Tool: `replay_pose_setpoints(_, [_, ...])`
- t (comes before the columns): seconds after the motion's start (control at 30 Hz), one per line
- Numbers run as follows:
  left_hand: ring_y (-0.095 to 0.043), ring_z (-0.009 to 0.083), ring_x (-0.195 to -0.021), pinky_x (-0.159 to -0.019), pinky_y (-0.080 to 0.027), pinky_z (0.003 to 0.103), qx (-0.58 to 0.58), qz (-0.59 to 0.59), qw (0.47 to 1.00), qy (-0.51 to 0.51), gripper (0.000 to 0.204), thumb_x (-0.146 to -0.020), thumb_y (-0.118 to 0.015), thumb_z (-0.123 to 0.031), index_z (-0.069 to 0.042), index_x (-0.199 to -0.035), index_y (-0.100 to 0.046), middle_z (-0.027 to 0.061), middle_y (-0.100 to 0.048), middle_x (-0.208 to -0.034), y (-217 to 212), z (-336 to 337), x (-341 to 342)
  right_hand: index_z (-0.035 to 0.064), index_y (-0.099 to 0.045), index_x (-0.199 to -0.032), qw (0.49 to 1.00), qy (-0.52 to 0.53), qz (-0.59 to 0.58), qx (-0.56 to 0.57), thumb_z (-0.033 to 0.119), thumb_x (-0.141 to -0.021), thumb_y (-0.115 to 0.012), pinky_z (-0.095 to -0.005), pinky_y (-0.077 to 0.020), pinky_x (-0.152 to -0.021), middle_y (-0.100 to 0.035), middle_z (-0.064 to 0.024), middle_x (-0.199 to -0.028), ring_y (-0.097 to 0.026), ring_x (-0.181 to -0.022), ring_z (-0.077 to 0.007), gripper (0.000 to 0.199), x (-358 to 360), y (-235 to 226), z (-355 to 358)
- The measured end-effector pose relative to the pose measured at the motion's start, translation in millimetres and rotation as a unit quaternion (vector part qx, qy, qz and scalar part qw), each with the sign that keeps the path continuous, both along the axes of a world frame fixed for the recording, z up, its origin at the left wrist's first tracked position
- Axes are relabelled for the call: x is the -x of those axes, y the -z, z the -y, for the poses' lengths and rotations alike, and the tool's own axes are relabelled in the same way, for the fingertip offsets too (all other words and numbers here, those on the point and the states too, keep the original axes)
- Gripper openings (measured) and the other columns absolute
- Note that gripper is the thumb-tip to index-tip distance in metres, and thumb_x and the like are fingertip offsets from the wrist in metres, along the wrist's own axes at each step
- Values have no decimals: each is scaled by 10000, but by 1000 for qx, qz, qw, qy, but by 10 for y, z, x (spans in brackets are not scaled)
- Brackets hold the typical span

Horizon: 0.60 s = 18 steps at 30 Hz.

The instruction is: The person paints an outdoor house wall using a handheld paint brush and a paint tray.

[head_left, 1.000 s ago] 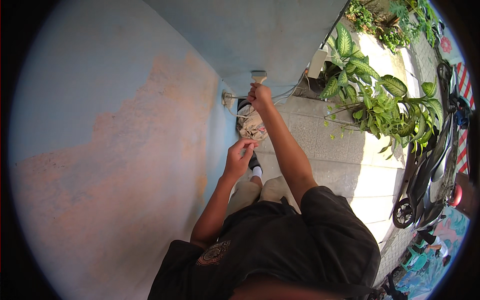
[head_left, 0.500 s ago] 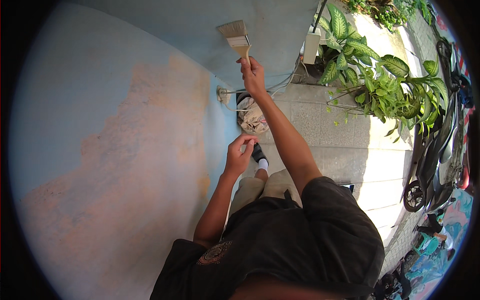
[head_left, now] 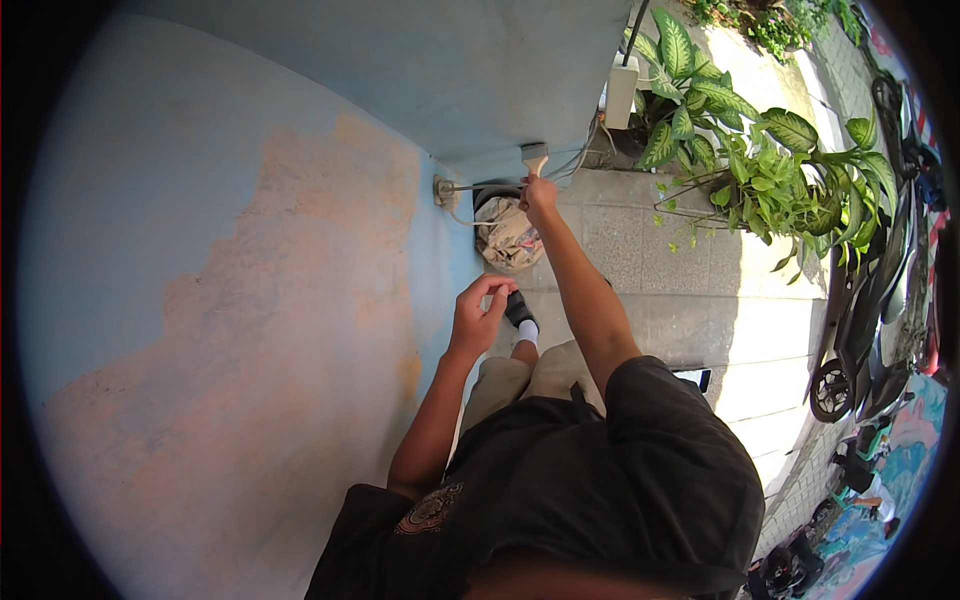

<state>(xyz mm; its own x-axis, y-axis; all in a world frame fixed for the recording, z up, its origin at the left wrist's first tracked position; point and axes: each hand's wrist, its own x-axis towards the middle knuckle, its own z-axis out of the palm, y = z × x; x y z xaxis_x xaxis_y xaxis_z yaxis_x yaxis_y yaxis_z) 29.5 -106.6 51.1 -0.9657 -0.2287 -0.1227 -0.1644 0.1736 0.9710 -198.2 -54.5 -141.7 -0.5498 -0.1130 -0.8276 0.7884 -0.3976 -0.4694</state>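
The right hand (head_left: 538, 195), at upper centre of the frame, has its fingers curled tight round the handle of a flat, pale-bristled wooden paintbrush (head_left: 534, 157), whose bristles point up against the light blue plastered wall (head_left: 470, 90). The left hand (head_left: 480, 312), lower and near mid-frame, hangs free with fingertips loosely drawn together; whether it pinches anything I cannot tell. A good stroke here probably calls for a firm wrist and bristles laid flat to the wall, drawn steadily without jabbing. Just left of the brush a small wall fitting with thin grey cables (head_left: 446, 190) juts out and could catch the bristles. Below it a crumpled pale sack in a dark bucket (head_left: 508, 232) sits on the grey paved ground (head_left: 650, 250). A large worn orange-brown patch (head_left: 290, 330) fills the wall at left; broad-leaved green plants (head_left: 760, 170) and a parked motor scooter (head_left: 860, 330) stand at right.
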Motion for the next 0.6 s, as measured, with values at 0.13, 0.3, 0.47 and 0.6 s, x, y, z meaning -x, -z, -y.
replay_pose_setpoints(0.13, [-665, 168, -891, -817, -513, 296, -3, -3, 1000, -8, 122, -962, -570, -47, 18, -1027, -651, 103, -695, -959, -34, -28, 18, 45, -538, -1009, 989, -27, -123, 82, 267, -1036, -487, -269, -203, -415, -351, 45, -579, -268, -439, -73, 230, -201, -1226, 139])
replay_pose_setpoints(0.3, [-656, 163, -880, -818, -508, 298, -17, 1, 1000, 10, 121, -965, -562, -42, 15, -1022, -653, 89, -694, -950, -111, -156, 178, 27, -564, -1011, 960, -57, -247, 123, 286, -1046, -493, -253, -205, -412, -342, 56, -577, -262, -448, -52, 271, -398, -2669, -36])
replay_pose_setpoints(0.47, [-655, 160, -875, -821, -505, 297, -6, -6, 1000, 25, 117, -964, -564, -38, 11, -1017, -655, 81, -692, -945, -55, -205, 253, 6, -644, -913, 852, -88, -511, 71, 337, -1041, -503, -251, -244, -472, -398, 66, -608, -304, -532, -39, 382, -237, -3298, -237])
replay_pose_setpoints(0.6, [-655, 161, -875, -820, -505, 294, -25, 18, 999, 23, 118, -969, -565, -51, 11, -1011, -655, 82, -693, -949, 22, -255, 197, 18, -648, -909, 855, -70, -512, 38, 352, -1039, -507, -240, -250, -482, -384, 75, -600, -314, -546, -35, 385, 357, -2481, -300])
